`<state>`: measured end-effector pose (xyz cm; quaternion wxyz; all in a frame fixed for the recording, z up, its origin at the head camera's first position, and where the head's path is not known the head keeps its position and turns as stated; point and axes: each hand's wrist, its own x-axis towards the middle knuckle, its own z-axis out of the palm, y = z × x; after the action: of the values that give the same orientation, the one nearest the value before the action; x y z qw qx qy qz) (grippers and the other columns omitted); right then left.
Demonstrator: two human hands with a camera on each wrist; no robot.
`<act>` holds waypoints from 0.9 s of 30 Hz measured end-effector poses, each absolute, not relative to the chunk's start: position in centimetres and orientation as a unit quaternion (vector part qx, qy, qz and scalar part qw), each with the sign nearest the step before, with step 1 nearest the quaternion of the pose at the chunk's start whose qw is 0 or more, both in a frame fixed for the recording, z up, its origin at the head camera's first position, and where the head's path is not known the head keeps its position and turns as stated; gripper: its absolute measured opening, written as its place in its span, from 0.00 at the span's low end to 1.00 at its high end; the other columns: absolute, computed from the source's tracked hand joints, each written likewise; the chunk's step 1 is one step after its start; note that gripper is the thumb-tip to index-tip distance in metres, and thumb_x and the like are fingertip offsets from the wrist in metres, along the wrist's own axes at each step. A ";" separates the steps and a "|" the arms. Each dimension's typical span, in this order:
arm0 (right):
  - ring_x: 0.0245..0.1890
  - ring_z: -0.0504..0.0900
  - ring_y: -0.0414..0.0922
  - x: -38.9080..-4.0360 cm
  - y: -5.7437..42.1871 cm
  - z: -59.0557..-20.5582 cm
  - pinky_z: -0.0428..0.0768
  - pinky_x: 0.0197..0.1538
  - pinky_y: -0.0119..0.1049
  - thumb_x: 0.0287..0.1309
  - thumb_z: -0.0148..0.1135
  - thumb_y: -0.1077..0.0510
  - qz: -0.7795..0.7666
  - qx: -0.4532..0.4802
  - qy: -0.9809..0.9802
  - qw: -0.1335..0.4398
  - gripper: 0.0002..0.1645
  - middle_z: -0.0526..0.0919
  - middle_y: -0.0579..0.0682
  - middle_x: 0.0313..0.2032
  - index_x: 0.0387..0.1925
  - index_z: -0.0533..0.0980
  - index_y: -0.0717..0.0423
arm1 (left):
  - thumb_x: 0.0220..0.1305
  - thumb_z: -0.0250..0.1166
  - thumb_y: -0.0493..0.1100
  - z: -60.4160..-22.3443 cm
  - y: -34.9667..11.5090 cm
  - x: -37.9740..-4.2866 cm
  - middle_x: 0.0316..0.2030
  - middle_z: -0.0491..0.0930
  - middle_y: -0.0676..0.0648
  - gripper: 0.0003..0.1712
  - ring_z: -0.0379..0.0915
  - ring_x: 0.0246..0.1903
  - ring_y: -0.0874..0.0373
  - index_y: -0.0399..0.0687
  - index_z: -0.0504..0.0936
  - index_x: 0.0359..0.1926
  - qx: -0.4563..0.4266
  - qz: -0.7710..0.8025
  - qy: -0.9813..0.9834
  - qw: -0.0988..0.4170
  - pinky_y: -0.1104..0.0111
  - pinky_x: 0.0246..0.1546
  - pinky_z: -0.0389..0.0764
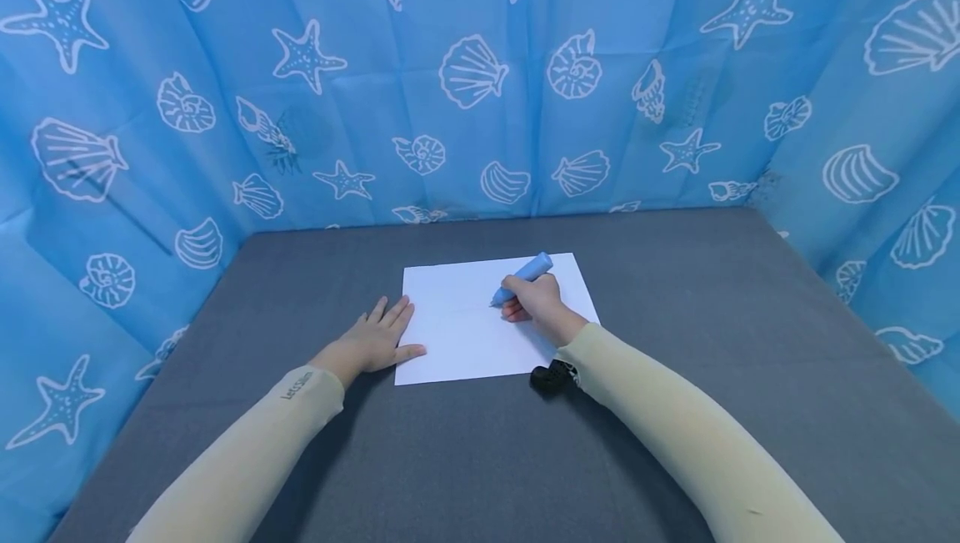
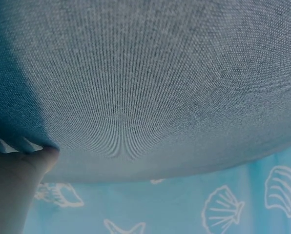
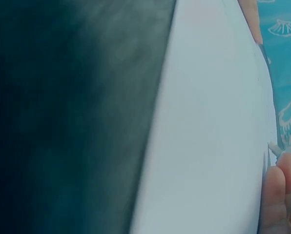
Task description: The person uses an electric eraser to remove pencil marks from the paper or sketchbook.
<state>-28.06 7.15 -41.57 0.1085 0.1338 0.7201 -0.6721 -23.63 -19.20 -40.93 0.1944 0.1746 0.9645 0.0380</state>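
Possibly, slippage of the white sheet point(image 1: 450, 343) across the grey tabletop point(image 1: 450, 460), should the left hand point(image 1: 371, 343) press too lightly.
That hand lies palm down, fingers extended, thumb overlapping the sheet's left edge; the right hand point(image 1: 542, 301), reaching in from the near right, grips a blue pen point(image 1: 536, 265) slantwise, tip low over mid-sheet, contact uncertain.

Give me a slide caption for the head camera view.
Left hand resting at the edge of a white sheet, right hand holding a blue pen over it.
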 end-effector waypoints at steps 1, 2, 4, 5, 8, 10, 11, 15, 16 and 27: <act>0.13 0.78 0.40 -28.1 7.3 -41.6 0.80 0.21 0.31 0.60 0.58 0.60 -0.672 0.136 0.720 0.106 0.12 0.79 0.52 0.16 0.35 0.76 0.68 | 0.70 0.46 0.69 -40.9 -19.2 -23.6 0.76 0.37 0.39 0.51 0.28 0.73 0.35 0.40 0.41 0.76 0.174 0.037 0.965 0.194 0.41 0.68 0.42; 0.12 0.78 0.40 -28.1 7.4 -41.6 0.80 0.20 0.31 0.60 0.58 0.60 -0.672 0.137 0.720 0.105 0.12 0.79 0.52 0.15 0.34 0.76 0.69 | 0.70 0.46 0.69 -41.0 -19.3 -23.7 0.76 0.37 0.39 0.51 0.28 0.73 0.35 0.40 0.41 0.76 0.173 0.035 0.965 0.193 0.41 0.68 0.43; 0.12 0.78 0.40 -28.2 7.3 -41.6 0.80 0.21 0.31 0.60 0.58 0.59 -0.671 0.136 0.720 0.109 0.12 0.79 0.52 0.15 0.35 0.76 0.68 | 0.70 0.46 0.69 -41.0 -19.3 -23.7 0.76 0.38 0.39 0.51 0.28 0.73 0.35 0.40 0.42 0.76 0.173 0.036 0.966 0.191 0.41 0.68 0.43; 0.13 0.78 0.40 -28.2 7.2 -41.6 0.80 0.21 0.31 0.60 0.58 0.59 -0.671 0.133 0.721 0.114 0.13 0.79 0.52 0.15 0.35 0.75 0.68 | 0.70 0.46 0.69 -41.0 -19.3 -23.7 0.76 0.38 0.39 0.51 0.29 0.73 0.35 0.39 0.42 0.76 0.173 0.035 0.966 0.190 0.41 0.68 0.43; 0.13 0.79 0.40 -28.3 6.8 -41.6 0.81 0.23 0.31 0.60 0.58 0.58 -0.670 0.124 0.721 0.127 0.13 0.79 0.52 0.16 0.37 0.75 0.68 | 0.70 0.46 0.69 -41.0 -19.3 -23.8 0.76 0.38 0.39 0.51 0.28 0.73 0.35 0.40 0.42 0.76 0.173 0.034 0.965 0.192 0.41 0.68 0.43; 0.14 0.79 0.40 -28.3 6.8 -41.6 0.81 0.23 0.31 0.60 0.58 0.58 -0.671 0.122 0.720 0.128 0.13 0.79 0.52 0.16 0.37 0.75 0.68 | 0.70 0.46 0.69 -40.9 -19.3 -23.8 0.76 0.37 0.39 0.51 0.28 0.73 0.36 0.40 0.42 0.76 0.173 0.034 0.965 0.196 0.41 0.68 0.43; 0.14 0.79 0.40 -28.3 6.9 -41.6 0.81 0.23 0.31 0.60 0.58 0.58 -0.670 0.124 0.721 0.125 0.13 0.79 0.52 0.17 0.37 0.75 0.68 | 0.70 0.45 0.69 -40.9 -19.3 -23.8 0.76 0.37 0.40 0.51 0.28 0.73 0.36 0.40 0.42 0.76 0.174 0.033 0.964 0.198 0.41 0.68 0.42; 0.13 0.78 0.40 -28.2 7.6 -41.6 0.80 0.22 0.31 0.61 0.58 0.59 -0.667 0.138 0.724 0.105 0.13 0.79 0.52 0.16 0.36 0.76 0.69 | 0.69 0.44 0.70 -40.9 -19.4 -23.8 0.76 0.35 0.40 0.51 0.26 0.73 0.36 0.41 0.40 0.77 0.175 0.030 0.962 0.206 0.42 0.68 0.41; 0.13 0.78 0.40 -28.2 7.7 -41.6 0.80 0.22 0.31 0.61 0.58 0.58 -0.666 0.140 0.726 0.102 0.13 0.79 0.52 0.16 0.36 0.76 0.69 | 0.69 0.44 0.71 -41.0 -19.4 -23.9 0.76 0.34 0.40 0.52 0.25 0.73 0.37 0.41 0.39 0.77 0.176 0.029 0.962 0.207 0.42 0.69 0.41; 0.13 0.78 0.39 -28.1 6.4 -41.7 0.80 0.22 0.30 0.61 0.58 0.58 -0.668 0.122 0.725 0.116 0.14 0.78 0.51 0.15 0.35 0.75 0.69 | 0.69 0.45 0.71 -41.2 -19.3 -23.8 0.76 0.37 0.40 0.51 0.28 0.73 0.36 0.41 0.42 0.77 0.174 0.035 0.965 0.193 0.41 0.68 0.42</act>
<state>-28.08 6.39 -41.67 0.1163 0.1223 0.7248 -0.6680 -23.76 -19.32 -41.20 0.1925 0.1735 0.9652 0.0352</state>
